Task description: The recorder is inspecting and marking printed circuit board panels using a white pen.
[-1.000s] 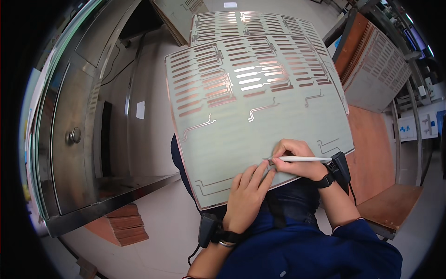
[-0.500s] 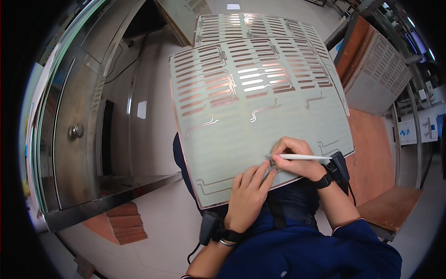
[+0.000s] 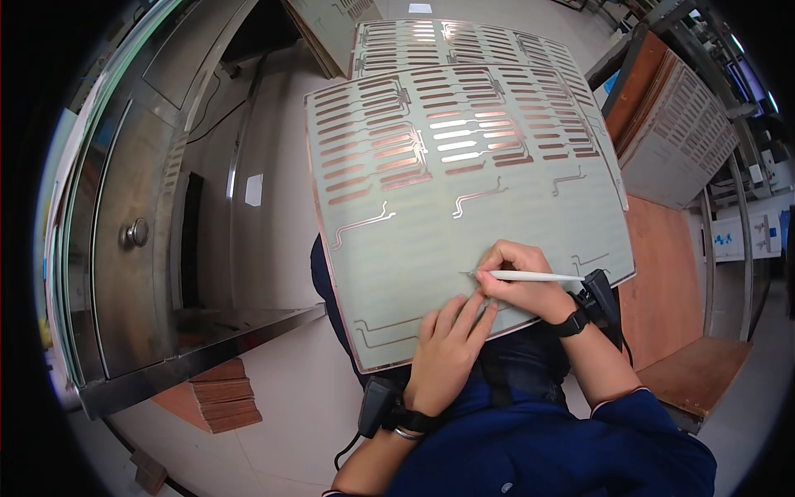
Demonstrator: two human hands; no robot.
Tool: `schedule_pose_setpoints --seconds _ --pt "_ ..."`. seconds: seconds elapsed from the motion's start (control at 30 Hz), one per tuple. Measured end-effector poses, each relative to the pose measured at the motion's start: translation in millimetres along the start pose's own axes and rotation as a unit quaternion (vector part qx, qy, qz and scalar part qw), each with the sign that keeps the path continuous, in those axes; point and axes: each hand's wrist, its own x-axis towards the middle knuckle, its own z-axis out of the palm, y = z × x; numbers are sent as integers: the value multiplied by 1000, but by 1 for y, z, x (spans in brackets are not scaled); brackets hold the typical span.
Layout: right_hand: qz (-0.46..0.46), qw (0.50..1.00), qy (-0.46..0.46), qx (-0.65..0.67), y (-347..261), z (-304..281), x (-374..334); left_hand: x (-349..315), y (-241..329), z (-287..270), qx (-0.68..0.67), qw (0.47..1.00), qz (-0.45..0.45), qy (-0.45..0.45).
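Note:
A large pale green circuit board panel [image 3: 397,273] with copper traces lies across my lap. My right hand [image 3: 520,277] pinches a slim white craft knife [image 3: 538,276], its thin tip pointing left at the panel's bare lower area. Whether the tip touches the surface I cannot tell. My left hand [image 3: 451,344] lies on the panel's near edge with its fingers stretched out, the fingertips just below the right hand. Beyond the far edge, a second similar panel [image 3: 480,35] lies partly covered by the first.
To the left stands a metal cabinet [image 3: 132,290] with a round knob. More panels [image 3: 683,124] lean in a stack at the right, above a reddish-brown board [image 3: 662,282]. A pile of brown sheets [image 3: 222,398] sits on the floor at lower left.
My right hand and the craft knife have shifted slightly left and up across the panel. My left hand stays nearly in place.

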Motion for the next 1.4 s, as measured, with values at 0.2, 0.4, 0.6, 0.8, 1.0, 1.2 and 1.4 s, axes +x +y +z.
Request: schedule_pose_setpoints --seconds 0.2,0.4,0.6,0.8,1.0,1.2,1.4 --pt "6 999 47 21 3 9 0 -1 0 0 -2 1000 0 1" --pt "12 993 114 13 12 13 0 -6 -2 14 -31 999 -7 30" --pt "5 996 11 88 3 9 -3 -8 0 11 -10 997 14 71" --pt "-21 992 -114 41 -18 15 5 -19 -4 3 -31 997 11 67" --pt "-50 993 -106 4 -11 18 10 -29 -8 -5 -4 998 -18 62" --pt "-14 998 -60 -8 -17 22 12 -30 -9 -6 33 998 -13 58" --pt "-42 997 -56 42 -18 34 23 -30 -9 0 -2 997 -29 70"
